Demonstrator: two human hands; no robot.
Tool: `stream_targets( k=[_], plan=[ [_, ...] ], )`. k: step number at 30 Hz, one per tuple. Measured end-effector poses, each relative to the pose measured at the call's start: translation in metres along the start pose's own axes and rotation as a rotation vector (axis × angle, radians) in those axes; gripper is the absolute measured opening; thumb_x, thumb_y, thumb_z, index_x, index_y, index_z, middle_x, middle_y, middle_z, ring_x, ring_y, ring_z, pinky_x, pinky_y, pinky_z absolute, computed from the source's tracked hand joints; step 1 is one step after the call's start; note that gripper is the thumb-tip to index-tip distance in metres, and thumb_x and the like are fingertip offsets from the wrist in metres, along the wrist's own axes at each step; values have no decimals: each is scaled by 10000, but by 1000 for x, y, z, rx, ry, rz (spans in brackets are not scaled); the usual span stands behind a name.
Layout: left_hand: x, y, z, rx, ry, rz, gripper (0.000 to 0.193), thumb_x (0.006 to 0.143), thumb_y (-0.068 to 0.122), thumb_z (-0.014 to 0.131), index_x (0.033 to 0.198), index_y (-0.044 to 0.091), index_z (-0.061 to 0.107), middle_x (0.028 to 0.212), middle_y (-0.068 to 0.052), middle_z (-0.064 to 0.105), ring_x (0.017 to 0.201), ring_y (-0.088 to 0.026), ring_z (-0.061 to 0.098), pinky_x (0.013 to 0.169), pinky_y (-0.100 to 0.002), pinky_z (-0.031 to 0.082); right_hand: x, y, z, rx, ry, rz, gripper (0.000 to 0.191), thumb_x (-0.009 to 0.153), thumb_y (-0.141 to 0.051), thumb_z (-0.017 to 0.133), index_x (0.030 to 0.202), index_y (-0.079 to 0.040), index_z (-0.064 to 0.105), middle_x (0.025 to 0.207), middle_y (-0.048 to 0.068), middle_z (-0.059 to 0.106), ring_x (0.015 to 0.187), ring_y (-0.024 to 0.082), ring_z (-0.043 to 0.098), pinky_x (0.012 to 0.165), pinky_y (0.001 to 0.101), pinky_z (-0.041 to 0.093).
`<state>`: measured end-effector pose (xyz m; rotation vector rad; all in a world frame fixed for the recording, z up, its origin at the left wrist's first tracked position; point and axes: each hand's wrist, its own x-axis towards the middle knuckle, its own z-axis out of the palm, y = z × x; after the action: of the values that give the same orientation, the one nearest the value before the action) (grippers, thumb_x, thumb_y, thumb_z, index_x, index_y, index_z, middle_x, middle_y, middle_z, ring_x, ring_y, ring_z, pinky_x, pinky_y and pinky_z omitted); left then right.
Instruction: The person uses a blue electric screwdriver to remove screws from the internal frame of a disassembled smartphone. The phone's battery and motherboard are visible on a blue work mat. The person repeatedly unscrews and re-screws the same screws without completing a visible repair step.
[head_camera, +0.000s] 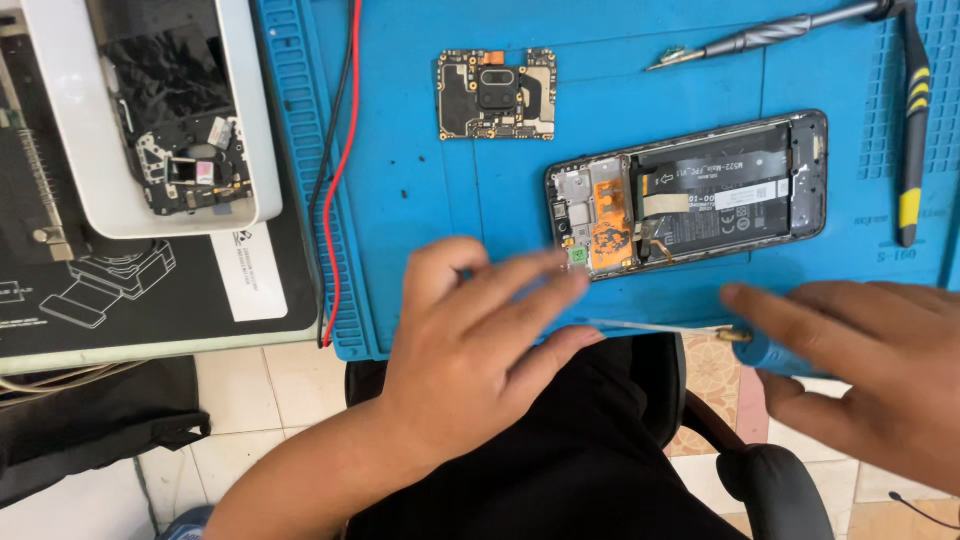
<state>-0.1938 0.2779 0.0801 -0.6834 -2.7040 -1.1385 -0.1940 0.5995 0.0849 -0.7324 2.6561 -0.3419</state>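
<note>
Blue matting (420, 190) covers the bench, and an opened phone (688, 193) lies on it with a loose circuit board (497, 94) just beyond. Nearer than the phone, the left hand (470, 335) hovers with fingers spread, while the right hand (865, 365) grips a blue-handled screwdriver (700, 332). Light and fragile-looking, the phone seems best held by its frame edges.

My left hand (470, 340): bare, no glove, ring or watch in view. Forearm bare down to the frame edge, no sleeve showing. Fingertips motion-blurred; nails not readable there.

My right hand (870, 370): bare as well, no ring or band on the visible fingers. Nails short and plain. Wrist cut off by the frame edge, so any sleeve cannot be told.

Below the hands: black garment (560, 460) across my lap, plain dark cloth with soft folds, no print or seams made out.
</note>
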Motion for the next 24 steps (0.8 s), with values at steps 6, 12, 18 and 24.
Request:
stream_targets(
  k=[6, 12, 18, 24],
  plan=[
    [-21, -4, -27, -166, -170, 166, 155, 924, 177, 819, 1003, 61, 754, 948, -15, 681, 971, -243, 573, 875, -354, 490, -9, -30, 7, -90, -121, 31, 556, 680, -544, 876, 1159, -297, 739, 794, -6, 714, 612, 175, 714, 599, 354, 564],
    [-38, -9, -48, -198, -257, 261, 122, 932, 121, 796, 959, 38, 712, 941, -42, 671, 947, -253, 584, 880, -363, 499, -11, -61, 14, -112, -140, -87, 446, 745, -518, 794, 1128, -299, 726, 783, -20, 675, 587, 166, 699, 557, 344, 547],
    [-57, -10, -67, -276, -278, 267, 159, 927, 96, 791, 1020, 39, 676, 981, -61, 658, 1004, -271, 601, 912, -360, 508, -18, -80, 17, -52, 27, -224, 392, 737, -454, 786, 1061, -240, 732, 803, 19, 667, 589, 200, 679, 509, 365, 514],
    [-62, -11, -74, -299, -276, 249, 162, 924, 87, 797, 1020, 43, 675, 974, -55, 657, 984, -264, 602, 878, -352, 509, -20, -90, 19, -70, 57, -200, 372, 747, -449, 790, 1055, -246, 739, 830, 21, 677, 621, 193, 689, 531, 353, 529]
  ],
)
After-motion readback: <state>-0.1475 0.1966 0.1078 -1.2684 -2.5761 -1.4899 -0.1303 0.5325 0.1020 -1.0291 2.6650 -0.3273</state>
